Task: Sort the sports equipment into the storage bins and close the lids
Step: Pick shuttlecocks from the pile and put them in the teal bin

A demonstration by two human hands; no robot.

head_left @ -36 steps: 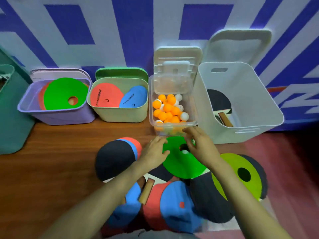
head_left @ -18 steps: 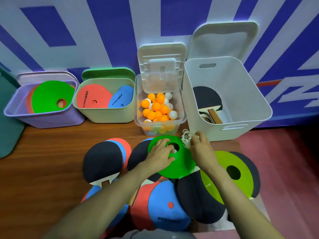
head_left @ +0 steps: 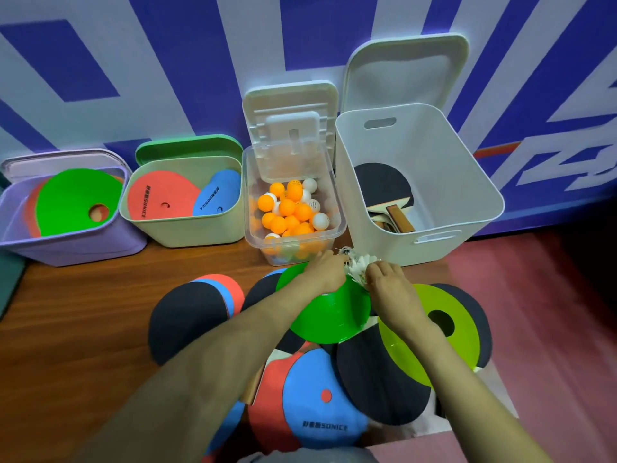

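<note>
Head view: the left hand curls over the top of the green cone, apparently holding it, in the pile near the middle of the floor; the right hand pinches the white shuttlecocks just beside it, in front of the clear bin of balls; the white bin with paddles stands open at the far right; best to steady the cone, draw the shuttlecocks free gently without crushing the feathers, and pick their bin before lifting, since none plainly holds shuttlecocks
</note>
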